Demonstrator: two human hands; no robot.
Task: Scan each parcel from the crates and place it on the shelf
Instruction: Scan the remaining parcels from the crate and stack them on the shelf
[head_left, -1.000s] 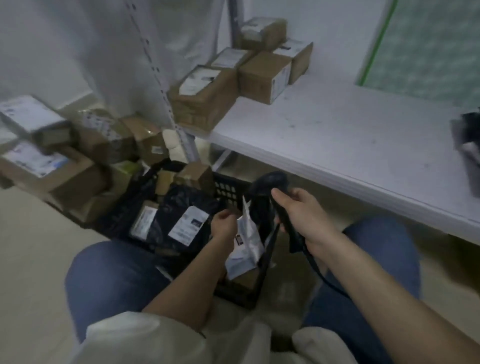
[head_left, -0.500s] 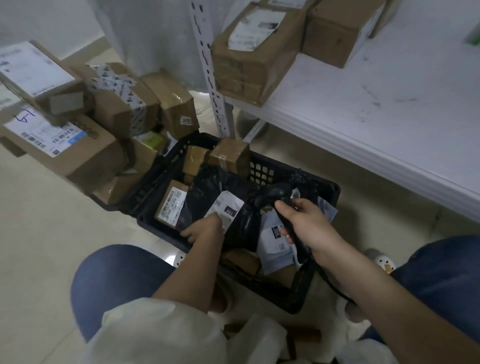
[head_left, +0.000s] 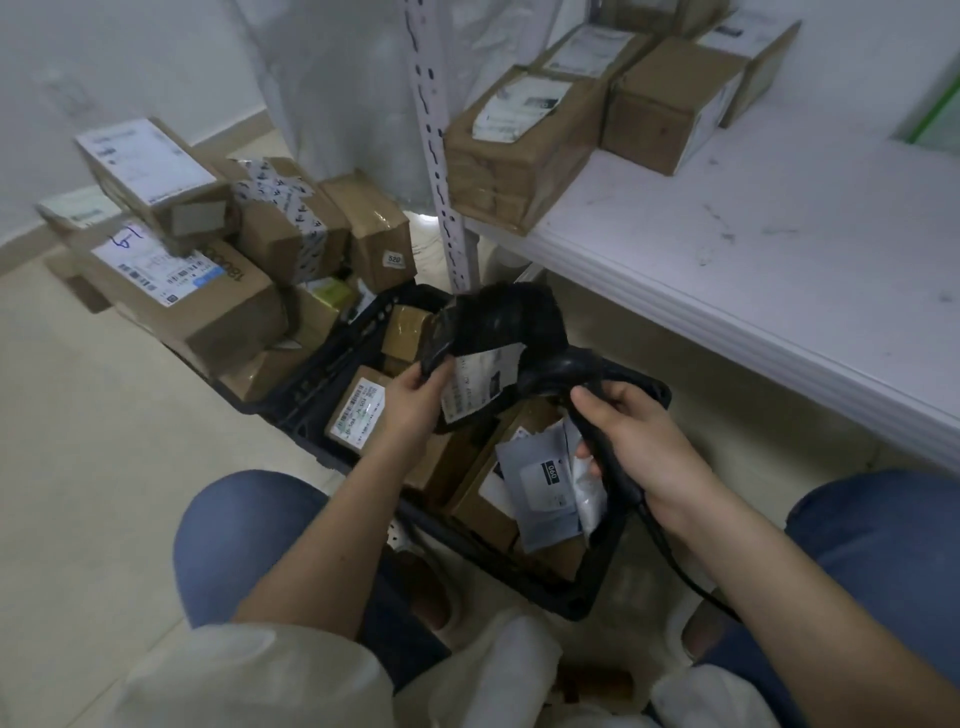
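My left hand (head_left: 413, 397) grips a black plastic mailer parcel (head_left: 498, 325) with a white label, held up above the black crate (head_left: 592, 592). My right hand (head_left: 636, 441) grips the handle of a black corded barcode scanner (head_left: 558, 371), whose head sits right beside the parcel's label. Inside the crate lie a labelled cardboard box (head_left: 358, 410), a grey mailer (head_left: 540, 488) and other brown parcels. The white shelf (head_left: 753, 249) stands to the right with several cardboard boxes (head_left: 519, 135) at its back corner.
A pile of cardboard boxes (head_left: 197, 270) sits on the floor left of the crate, against the wall. A perforated white shelf post (head_left: 441, 171) rises behind the crate. My knees in blue jeans flank the crate; the scanner cable trails past my right wrist.
My left hand has taken the black mailer and lifted it out of the crate, label turned toward the scanner. The scanner head now sits next to that label. The view shifted slightly.
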